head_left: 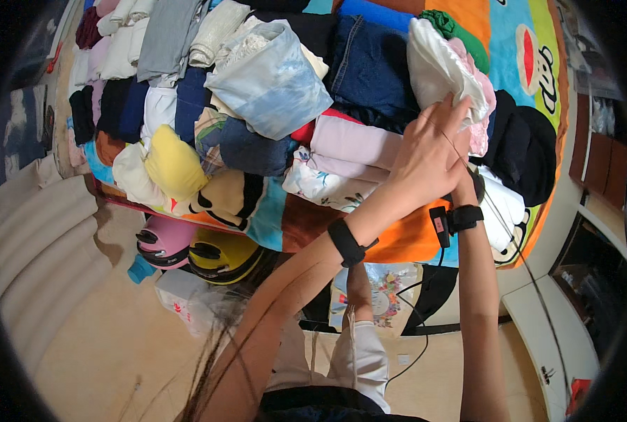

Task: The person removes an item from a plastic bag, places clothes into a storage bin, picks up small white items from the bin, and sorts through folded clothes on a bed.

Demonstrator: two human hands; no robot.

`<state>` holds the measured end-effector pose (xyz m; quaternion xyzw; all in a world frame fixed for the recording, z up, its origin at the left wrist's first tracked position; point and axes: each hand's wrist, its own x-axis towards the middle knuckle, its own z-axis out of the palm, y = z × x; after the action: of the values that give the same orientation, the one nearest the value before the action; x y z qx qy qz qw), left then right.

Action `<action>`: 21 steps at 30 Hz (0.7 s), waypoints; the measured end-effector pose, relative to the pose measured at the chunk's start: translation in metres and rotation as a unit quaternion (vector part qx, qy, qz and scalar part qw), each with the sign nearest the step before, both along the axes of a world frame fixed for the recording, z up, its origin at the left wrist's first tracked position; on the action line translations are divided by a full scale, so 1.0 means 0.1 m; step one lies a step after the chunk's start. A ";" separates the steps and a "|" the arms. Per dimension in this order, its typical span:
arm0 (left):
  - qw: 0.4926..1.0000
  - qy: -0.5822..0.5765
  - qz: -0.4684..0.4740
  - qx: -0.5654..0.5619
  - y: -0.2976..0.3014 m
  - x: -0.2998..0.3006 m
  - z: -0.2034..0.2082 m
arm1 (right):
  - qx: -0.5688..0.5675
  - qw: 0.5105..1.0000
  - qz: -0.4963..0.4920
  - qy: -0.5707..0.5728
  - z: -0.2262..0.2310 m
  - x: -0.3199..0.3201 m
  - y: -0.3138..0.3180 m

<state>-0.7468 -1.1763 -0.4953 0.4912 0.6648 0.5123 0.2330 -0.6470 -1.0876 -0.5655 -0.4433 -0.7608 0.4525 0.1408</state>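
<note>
At the right side of the bed, a white folded garment stands tilted against a pink garment. My left hand reaches across to its lower edge, with the fingers bent around the cloth. Crossed beneath it is my right hand, whose fingers are mostly hidden behind the left hand and the cloth. Both wrists wear black straps. Beside the hands lie a pale pink folded garment, dark blue jeans, black clothing and a white cloth.
Rolled and folded clothes cover much of the bed's patterned orange-and-blue blanket. A light blue tie-dye fabric bag holds light-coloured cloth. Below the edge are pink and yellow helmets. A thin black cable hangs near my right arm.
</note>
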 end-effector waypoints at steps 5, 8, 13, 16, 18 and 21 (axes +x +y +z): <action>0.998 0.052 -0.005 -0.032 -0.11 -0.06 -0.04 | 0.047 0.998 0.010 0.027 0.07 -0.11 -0.13; 0.993 -0.042 0.106 0.019 -0.13 -0.07 -0.10 | 0.139 0.990 0.029 0.009 0.06 -0.17 -0.09; 0.954 0.008 0.288 -0.085 -0.21 -0.42 -0.23 | 0.304 0.934 0.162 -0.093 0.06 -0.21 -0.03; 0.961 0.087 0.248 -0.089 -0.17 -0.65 -0.30 | 0.293 0.939 0.156 -0.091 0.11 -0.29 -0.03; 0.971 0.030 0.204 -0.117 -0.10 -0.64 -0.37 | 0.291 0.940 0.151 -0.099 0.17 -0.27 -0.01; 0.959 -0.016 0.228 -0.166 -0.08 -0.59 -0.50 | 0.268 0.947 0.149 -0.093 0.20 -0.26 0.01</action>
<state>-0.8056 -1.1847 -0.5457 0.2726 0.8310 0.4423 0.1988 -0.6733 -1.0864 -0.5452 -0.3108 -0.9212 0.2046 0.1138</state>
